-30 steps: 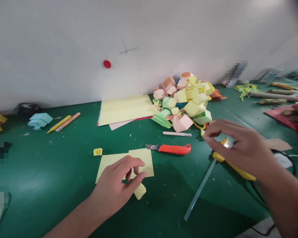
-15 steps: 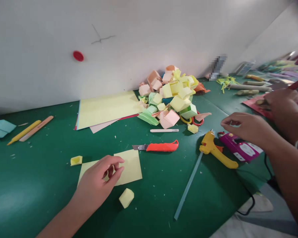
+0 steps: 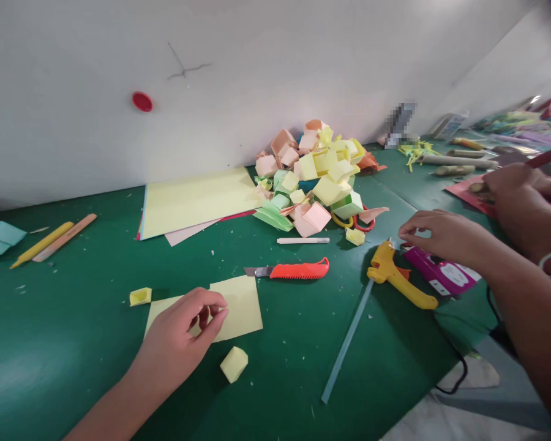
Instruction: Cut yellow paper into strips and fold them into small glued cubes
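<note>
Loosely curled, thumb and forefinger slightly parted, the left hand (image 3: 183, 327) is over yellow paper (image 3: 242, 310), a paper block (image 3: 234, 364) nearby on the table (image 3: 294, 373). The right hand (image 3: 445, 236) bends near the glue gun (image 3: 400, 280); whether it pinches anything, I cannot tell.

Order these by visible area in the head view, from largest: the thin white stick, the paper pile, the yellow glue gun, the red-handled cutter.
1. Paper pile
2. Yellow glue gun and red-handled cutter: too alike to rank
3. Thin white stick
</note>
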{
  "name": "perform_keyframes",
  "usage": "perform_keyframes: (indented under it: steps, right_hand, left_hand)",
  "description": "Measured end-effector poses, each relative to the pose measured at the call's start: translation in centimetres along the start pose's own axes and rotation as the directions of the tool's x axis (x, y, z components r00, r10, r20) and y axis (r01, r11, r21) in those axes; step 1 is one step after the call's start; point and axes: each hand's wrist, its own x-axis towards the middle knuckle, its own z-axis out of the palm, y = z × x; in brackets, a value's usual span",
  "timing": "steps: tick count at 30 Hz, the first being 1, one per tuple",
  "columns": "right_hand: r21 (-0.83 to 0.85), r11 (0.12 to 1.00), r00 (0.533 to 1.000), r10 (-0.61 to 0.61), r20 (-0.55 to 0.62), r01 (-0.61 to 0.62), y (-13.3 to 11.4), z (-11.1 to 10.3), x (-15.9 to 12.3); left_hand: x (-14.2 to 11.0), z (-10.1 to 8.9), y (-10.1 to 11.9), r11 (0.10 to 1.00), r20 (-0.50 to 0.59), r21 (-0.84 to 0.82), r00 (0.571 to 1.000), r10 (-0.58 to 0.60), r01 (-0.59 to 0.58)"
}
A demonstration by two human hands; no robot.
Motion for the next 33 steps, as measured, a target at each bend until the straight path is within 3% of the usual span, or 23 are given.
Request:
perform_keyframes:
  steps: [15,21,25,28,31,33]
  right_hand:
    - [-0.019,0.998,0.998,-0.056,0.033,0.056,0.3,0.2,0.0]
    - [-0.010,0.999,0.992,-0.035,-0.118,0.034,-0.7,-1.3,-0.6]
    - [-0.039,0.998,0.960,-0.057,-0.274,0.048,-3.9,-3.5,-1.9]
    - [0.027,0.982,0.908,-0.162,-0.387,0.186,-8.2,-5.0,-2.6]
    - [0.097,0.946,0.894,-0.256,-0.367,0.311,-13.2,-5.0,-2.7]
    - [0.078,0.922,0.896,-0.345,-0.280,0.380,-16.3,-4.1,-2.3]
  left_hand:
    - [-0.3,-0.3,0.2,1.000,0.063,0.010,0.998,0.026,-0.027]
    - [-0.2,-0.4,0.1,0.999,0.056,0.031,0.998,0.019,-0.021]
    - [-0.7,-1.5,-0.7,0.994,-0.006,0.103,1.000,-0.028,0.028]
    - [-1.6,-2.6,-2.1,0.975,-0.088,0.197,0.992,-0.087,0.103]
    - [-3.1,-3.5,-3.9,0.942,-0.153,0.310,0.985,-0.083,0.127]
    - [-4.3,-3.7,-4.8,0.913,-0.161,0.397,0.986,-0.031,0.094]
